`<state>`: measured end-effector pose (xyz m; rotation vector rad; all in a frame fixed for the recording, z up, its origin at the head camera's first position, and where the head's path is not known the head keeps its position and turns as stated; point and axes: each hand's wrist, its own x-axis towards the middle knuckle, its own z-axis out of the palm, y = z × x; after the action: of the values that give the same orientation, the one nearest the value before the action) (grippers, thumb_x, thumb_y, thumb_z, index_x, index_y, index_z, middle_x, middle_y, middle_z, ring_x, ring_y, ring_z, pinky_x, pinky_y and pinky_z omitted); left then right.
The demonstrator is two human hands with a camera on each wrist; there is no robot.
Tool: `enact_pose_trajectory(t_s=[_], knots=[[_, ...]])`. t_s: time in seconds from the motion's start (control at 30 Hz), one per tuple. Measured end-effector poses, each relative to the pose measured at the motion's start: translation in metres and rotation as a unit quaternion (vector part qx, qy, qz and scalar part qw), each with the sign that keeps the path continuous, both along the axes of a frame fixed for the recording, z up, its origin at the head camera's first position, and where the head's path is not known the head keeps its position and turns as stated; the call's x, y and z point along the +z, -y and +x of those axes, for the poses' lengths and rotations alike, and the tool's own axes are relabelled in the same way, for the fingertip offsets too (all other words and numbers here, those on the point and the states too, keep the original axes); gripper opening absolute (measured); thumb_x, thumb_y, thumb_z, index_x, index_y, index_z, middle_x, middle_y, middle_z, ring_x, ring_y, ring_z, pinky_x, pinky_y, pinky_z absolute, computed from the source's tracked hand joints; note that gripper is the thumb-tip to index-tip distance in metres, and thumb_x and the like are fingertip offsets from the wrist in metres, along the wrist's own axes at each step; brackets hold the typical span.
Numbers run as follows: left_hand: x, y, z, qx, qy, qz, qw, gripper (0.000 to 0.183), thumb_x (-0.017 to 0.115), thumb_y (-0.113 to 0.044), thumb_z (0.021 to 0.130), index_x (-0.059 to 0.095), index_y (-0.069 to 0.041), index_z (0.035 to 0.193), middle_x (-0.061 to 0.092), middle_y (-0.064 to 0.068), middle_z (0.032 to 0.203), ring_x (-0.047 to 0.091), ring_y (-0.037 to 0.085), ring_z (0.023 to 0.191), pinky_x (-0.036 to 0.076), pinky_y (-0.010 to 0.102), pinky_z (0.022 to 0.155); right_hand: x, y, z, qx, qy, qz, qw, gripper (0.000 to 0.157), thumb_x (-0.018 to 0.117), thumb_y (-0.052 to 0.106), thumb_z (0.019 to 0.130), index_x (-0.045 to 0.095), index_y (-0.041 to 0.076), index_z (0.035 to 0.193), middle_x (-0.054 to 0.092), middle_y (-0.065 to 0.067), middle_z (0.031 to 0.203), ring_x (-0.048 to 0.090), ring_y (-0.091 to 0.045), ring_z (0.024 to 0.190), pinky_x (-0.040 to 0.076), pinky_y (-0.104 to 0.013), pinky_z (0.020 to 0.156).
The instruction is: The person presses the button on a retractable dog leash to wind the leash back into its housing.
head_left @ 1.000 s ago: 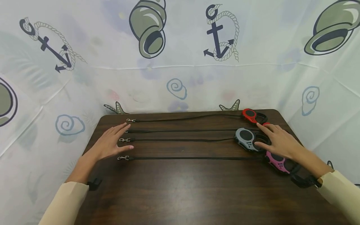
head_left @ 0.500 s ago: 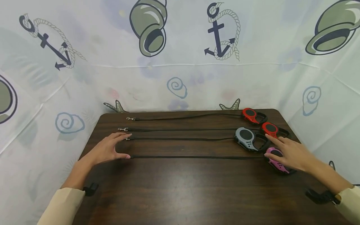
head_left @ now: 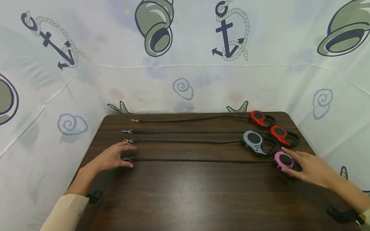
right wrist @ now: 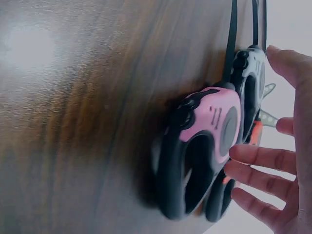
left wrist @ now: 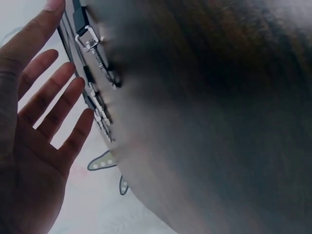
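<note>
Several retractable dog leashes lie with their black straps drawn out leftward. In the head view, my right hand (head_left: 313, 168) hovers at the pink leash (head_left: 281, 159), covering part of its handle. The right wrist view shows the fingers (right wrist: 265, 178) spread beside the pink casing (right wrist: 212, 117), not curled round it; whether they touch it I cannot tell. At the other end, my left hand (head_left: 111, 158) is over the front leash's metal clip (head_left: 126, 159), thumb and fingers apart. Straight fingers and that clip (left wrist: 90, 41) appear apart in the left wrist view.
A grey leash (head_left: 251, 146) and two red leashes (head_left: 258, 115) (head_left: 278, 132) lie behind the pink one. Their clips (head_left: 127, 131) line up at the left. The dark wooden table (head_left: 188, 195) meets a printed white cloth (head_left: 199, 86) at its back and sides.
My right hand has moved from above the grey leash toward the front and right, to the pink one. My left hand has come down toward the front clip. The leashes stay put.
</note>
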<state>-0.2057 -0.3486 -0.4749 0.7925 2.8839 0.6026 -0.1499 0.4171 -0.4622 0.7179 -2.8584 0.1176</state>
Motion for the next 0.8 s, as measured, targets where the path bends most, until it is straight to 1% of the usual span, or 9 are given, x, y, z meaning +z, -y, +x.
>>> enact_pose_trajectory(t_s=[0.13, 0.2, 0.27, 0.33, 0.37, 0.47, 0.53, 0.67, 0.8], knots=[[-0.006, -0.001, -0.002, -0.021, -0.016, -0.003, 0.9996, 0.064, 0.096, -0.032, 0.077, 0.072, -0.003, 0.129, 0.069, 0.019, 0.128, 0.063, 0.048, 0.124, 0.051, 0.066, 0.099, -0.007, -0.005, 0.008, -0.003, -0.009, -0.001, 1.000, 0.084, 0.089, 0.055, 0.078, 0.063, 0.010, 0.144, 0.069, 0.002, 0.093, 0.062, -0.012, 0.074, 0.052, -0.039, 0.060], [-0.008, -0.001, -0.003, -0.028, -0.023, -0.004, 0.9993, 0.060, 0.096, -0.031, 0.078, 0.074, -0.004, 0.126, 0.070, 0.014, 0.122, 0.067, 0.042, 0.116, 0.054, 0.062, 0.095, -0.009, -0.007, 0.011, -0.005, -0.013, -0.004, 1.000, 0.084, 0.089, 0.055, 0.077, 0.063, 0.011, 0.144, 0.067, 0.004, 0.091, 0.057, -0.008, 0.072, 0.049, -0.035, 0.057], [-0.009, -0.001, -0.004, -0.032, -0.028, -0.006, 0.9991, 0.056, 0.096, -0.032, 0.078, 0.075, -0.006, 0.124, 0.071, 0.010, 0.118, 0.069, 0.037, 0.110, 0.055, 0.059, 0.091, -0.012, -0.008, 0.013, -0.009, -0.015, -0.010, 1.000, 0.084, 0.090, 0.055, 0.077, 0.064, 0.011, 0.144, 0.064, 0.006, 0.088, 0.053, -0.005, 0.070, 0.045, -0.031, 0.056], [-0.010, 0.000, -0.004, -0.032, -0.029, -0.006, 0.9990, 0.054, 0.096, -0.032, 0.078, 0.076, -0.008, 0.122, 0.071, 0.007, 0.115, 0.069, 0.034, 0.107, 0.056, 0.057, 0.090, -0.015, -0.010, 0.015, -0.010, -0.016, -0.011, 1.000, 0.085, 0.090, 0.055, 0.076, 0.063, 0.012, 0.144, 0.063, 0.009, 0.087, 0.051, -0.003, 0.070, 0.044, -0.030, 0.056], [-0.011, 0.000, -0.004, -0.033, -0.028, -0.005, 0.9990, 0.052, 0.095, -0.032, 0.078, 0.077, -0.009, 0.121, 0.071, 0.006, 0.115, 0.069, 0.033, 0.106, 0.056, 0.057, 0.089, -0.017, -0.010, 0.015, -0.009, -0.016, -0.012, 1.000, 0.086, 0.091, 0.055, 0.075, 0.063, 0.012, 0.145, 0.061, 0.011, 0.085, 0.048, -0.002, 0.069, 0.043, -0.030, 0.056], [-0.013, 0.000, -0.005, -0.033, -0.030, -0.003, 0.9990, 0.049, 0.096, -0.030, 0.078, 0.077, -0.009, 0.120, 0.071, 0.004, 0.113, 0.069, 0.030, 0.105, 0.056, 0.055, 0.089, -0.023, -0.012, 0.017, -0.002, -0.027, -0.012, 1.000, 0.091, 0.092, 0.056, 0.072, 0.062, 0.013, 0.146, 0.062, 0.012, 0.084, 0.051, -0.001, 0.069, 0.046, -0.032, 0.056], [-0.015, -0.001, -0.005, -0.034, -0.031, -0.002, 0.9989, 0.047, 0.096, -0.028, 0.079, 0.078, -0.009, 0.118, 0.071, 0.002, 0.111, 0.069, 0.028, 0.103, 0.056, 0.053, 0.088, -0.028, -0.013, 0.019, 0.002, -0.034, -0.014, 0.999, 0.095, 0.094, 0.056, 0.069, 0.061, 0.013, 0.147, 0.063, 0.011, 0.083, 0.053, -0.003, 0.068, 0.047, -0.033, 0.055], [-0.017, -0.001, -0.005, -0.035, -0.033, 0.000, 0.9988, 0.040, 0.095, -0.025, 0.079, 0.079, -0.010, 0.113, 0.072, -0.001, 0.106, 0.069, 0.021, 0.096, 0.056, 0.047, 0.084, -0.035, -0.015, 0.020, 0.007, -0.037, -0.015, 0.999, 0.099, 0.095, 0.056, 0.067, 0.059, 0.012, 0.149, 0.071, 0.003, 0.087, 0.056, -0.006, 0.065, 0.046, -0.032, 0.053], [-0.018, 0.001, -0.005, -0.034, -0.026, 0.005, 0.9990, 0.034, 0.095, -0.022, 0.080, 0.080, -0.010, 0.108, 0.071, -0.004, 0.101, 0.066, 0.015, 0.089, 0.055, 0.039, 0.077, -0.042, -0.017, 0.020, 0.018, -0.047, -0.019, 0.999, 0.097, 0.098, 0.050, 0.066, 0.062, 0.009, 0.145, 0.075, -0.004, 0.090, 0.060, -0.010, 0.064, 0.047, -0.032, 0.053]])
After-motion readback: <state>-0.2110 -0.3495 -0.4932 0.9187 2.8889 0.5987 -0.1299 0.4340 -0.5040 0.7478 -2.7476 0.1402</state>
